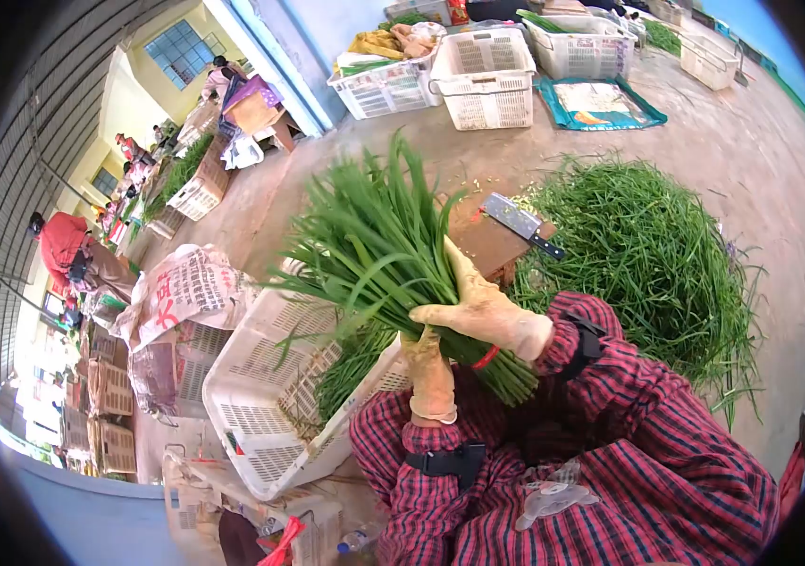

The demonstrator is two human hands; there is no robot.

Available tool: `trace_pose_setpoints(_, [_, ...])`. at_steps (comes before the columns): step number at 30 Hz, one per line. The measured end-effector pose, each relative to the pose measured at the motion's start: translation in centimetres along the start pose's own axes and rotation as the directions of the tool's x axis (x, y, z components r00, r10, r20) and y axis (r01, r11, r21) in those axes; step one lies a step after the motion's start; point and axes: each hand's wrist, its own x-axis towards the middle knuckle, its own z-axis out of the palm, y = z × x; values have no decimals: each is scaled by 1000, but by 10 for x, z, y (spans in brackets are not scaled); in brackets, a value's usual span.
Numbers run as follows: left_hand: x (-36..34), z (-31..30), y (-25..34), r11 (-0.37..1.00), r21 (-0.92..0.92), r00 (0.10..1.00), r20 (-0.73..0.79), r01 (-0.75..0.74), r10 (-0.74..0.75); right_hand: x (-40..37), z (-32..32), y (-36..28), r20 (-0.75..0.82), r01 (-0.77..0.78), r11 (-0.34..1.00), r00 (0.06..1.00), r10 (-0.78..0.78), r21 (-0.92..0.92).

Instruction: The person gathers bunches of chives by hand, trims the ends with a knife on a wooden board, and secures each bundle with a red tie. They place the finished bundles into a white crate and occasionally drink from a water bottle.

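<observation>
Both hands wear pale, stained gloves and hold one thick bunch of garlic chives (379,250), its leaf tips fanned toward the upper left. My right hand (489,309) lies over the stalks from above, thumb across them and fingers along the far side. My left hand (429,375) grips the bunch from below, its fingers partly hidden behind the stalks. A red band (486,357) circles the stalk end, just below my right hand. Beneath the leaves stands a white plastic crate (261,453) with more chives (351,373) inside.
A cleaver (516,219) rests on a wooden board (478,241) beyond my right hand. Loose green leaves (643,255) form a large pile at the right. White crates (485,90) and a teal-edged sack (601,102) lie farther off. A person in red (67,250) is at the left.
</observation>
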Motion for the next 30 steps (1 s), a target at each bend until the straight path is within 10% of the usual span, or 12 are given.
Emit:
trace_pose_setpoints(2, [6, -4, -9, 986, 130, 994, -11, -106, 109, 9, 4, 1, -73, -31, 999, 997, 32, 22])
trace_pose_setpoints(5, [14, 14, 15, 908, -412, 987, -100, 77, -129, 25, 2, 25, -61, -171, 908, 976, 209, 382])
trace_pose_setpoints(14, [12, 10, 16, 997, -53, 984, -171, -64, 54, 10, -2, 15, -16, -189, 888, 976, 216, 418])
trace_pose_setpoints(16, [16, 5, 24, 992, -96, 987, -149, -79, 64, -2, -7, 16, 18, -116, 993, 993, 115, 30])
trace_pose_setpoints(19, [22, -4, 33, 888, -459, 982, -170, -8, -80, -26, -13, 37, 18, -109, 994, 994, 109, 22])
trace_pose_setpoints(25, [5, -2, 31, 951, -290, 981, -187, -103, 49, -40, -12, -36, 16, 254, 967, 967, -255, 26])
trace_pose_setpoints(27, [-8, 17, 40, 950, -289, 976, -210, -121, 60, -26, -2, -33, 70, 512, 796, 851, -520, -322])
trace_pose_setpoints(30, [-14, 22, 44, 963, -246, 975, -215, -106, 52, -14, -4, -21, 38, 415, 789, 893, -448, -453])
